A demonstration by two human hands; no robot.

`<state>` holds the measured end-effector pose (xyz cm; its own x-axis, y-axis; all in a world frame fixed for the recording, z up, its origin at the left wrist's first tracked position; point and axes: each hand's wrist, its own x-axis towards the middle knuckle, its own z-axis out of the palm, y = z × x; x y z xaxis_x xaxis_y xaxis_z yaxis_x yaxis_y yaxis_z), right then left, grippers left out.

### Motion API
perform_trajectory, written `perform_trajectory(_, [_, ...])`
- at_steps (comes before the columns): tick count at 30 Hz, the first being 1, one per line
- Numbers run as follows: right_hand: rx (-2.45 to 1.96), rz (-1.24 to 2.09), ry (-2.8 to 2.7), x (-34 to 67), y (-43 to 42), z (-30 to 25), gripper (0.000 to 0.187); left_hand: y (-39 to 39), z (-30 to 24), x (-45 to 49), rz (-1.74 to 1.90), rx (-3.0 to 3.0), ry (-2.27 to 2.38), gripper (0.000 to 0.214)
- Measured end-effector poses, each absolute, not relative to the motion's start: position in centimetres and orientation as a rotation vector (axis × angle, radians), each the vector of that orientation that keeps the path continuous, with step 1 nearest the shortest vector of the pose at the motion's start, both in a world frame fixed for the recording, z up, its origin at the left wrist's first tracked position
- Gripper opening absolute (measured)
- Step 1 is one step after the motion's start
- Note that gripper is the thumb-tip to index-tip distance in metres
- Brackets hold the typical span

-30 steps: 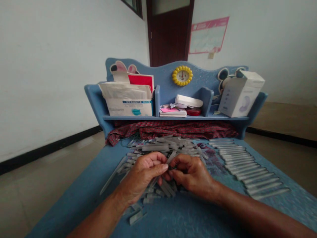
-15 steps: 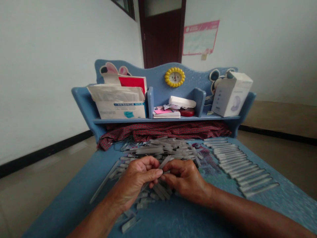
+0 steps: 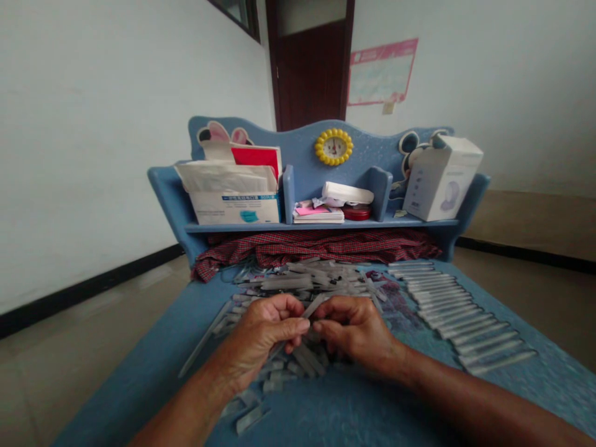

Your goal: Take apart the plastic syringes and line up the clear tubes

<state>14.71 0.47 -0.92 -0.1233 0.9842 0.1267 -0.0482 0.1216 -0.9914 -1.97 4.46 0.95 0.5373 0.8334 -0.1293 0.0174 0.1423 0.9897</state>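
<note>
Over the middle of the table, my left hand [image 3: 272, 326] pinches a translucent plastic strip or tube [image 3: 313, 305] between thumb and fingers. It tilts up and to the right, its lower end hidden by the thumb. Close beside it is my right hand [image 3: 356, 326], fingers curled and thumb against the fingertips; what it pinches, if anything, is too small to make out. A loose pile of similar translucent pieces [image 3: 286, 283] lies behind and beneath the hands. To the right, several long translucent sticks [image 3: 459, 313] are laid side by side in a slanting row.
The blue table [image 3: 153, 391] has a raised shelf [image 3: 321, 227] at its back. It carries a mask box [image 3: 237, 208], papers, a white case [image 3: 347, 192] and a white carton [image 3: 442, 180]. A red checked cloth [image 3: 316, 247] lies bunched below. One long stick [image 3: 205, 340] rests at left.
The whole view has shifted slightly, so the shelf and table appear further right. My right hand's fingertips have drawn a little away from my left thumb. The strip stays in my left hand.
</note>
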Motion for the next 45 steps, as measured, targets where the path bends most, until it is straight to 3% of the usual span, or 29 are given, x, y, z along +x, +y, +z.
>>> perform_trajectory(33, [-1.026, 1.145, -1.341, 17.1, 1.3, -0.1, 0.016, 4.4, 1.5, -2.2, 0.648, 1.502, 0.957, 0.017])
perform_trajectory(40, [-1.085, 1.123, -1.586, 17.8, 1.5, -0.6, 0.015, 4.6, 1.3, -2.3, 0.570, 1.641, 0.998, 0.016])
perform_trajectory(45, [-1.089, 0.825, -2.002, 18.8, 1.4, 0.0, 0.013, 4.9, 1.3, -2.6, 0.469, 1.746, 1.010, 0.016])
